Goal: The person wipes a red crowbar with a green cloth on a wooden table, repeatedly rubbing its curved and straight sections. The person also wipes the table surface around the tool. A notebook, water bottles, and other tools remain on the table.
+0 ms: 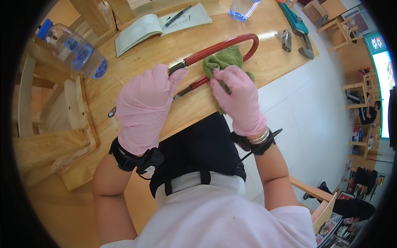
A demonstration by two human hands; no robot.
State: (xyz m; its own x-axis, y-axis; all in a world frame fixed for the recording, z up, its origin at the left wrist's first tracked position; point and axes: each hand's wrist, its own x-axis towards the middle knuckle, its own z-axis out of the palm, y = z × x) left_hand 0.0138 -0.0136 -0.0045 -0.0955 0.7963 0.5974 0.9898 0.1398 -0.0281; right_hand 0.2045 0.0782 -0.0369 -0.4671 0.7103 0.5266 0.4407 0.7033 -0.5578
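A U-shaped metal bar with a red sleeve (217, 49), resembling a U-lock shackle, lies slantwise over the wooden table, its bend to the right. My left hand (144, 104), in a pink glove, grips the bar near its dark, worn bare ends. One bare tip shows left of that hand. Between the two legs and beneath the bend is a crumpled green cloth (228, 59). My right hand (237, 96), gloved in pink too, pinches this cloth close to the lower leg; its fingertips are partly hidden in the folds.
On the wooden table (266, 68) are an open notebook (136, 32) with a pen (178, 16), a clear bottle (243, 10), a small metal lock part (286, 41) and a teal-handled tool (294, 21). A larger bottle (73, 49) stands left, beside wooden chairs (74, 105). Several people are farther right.
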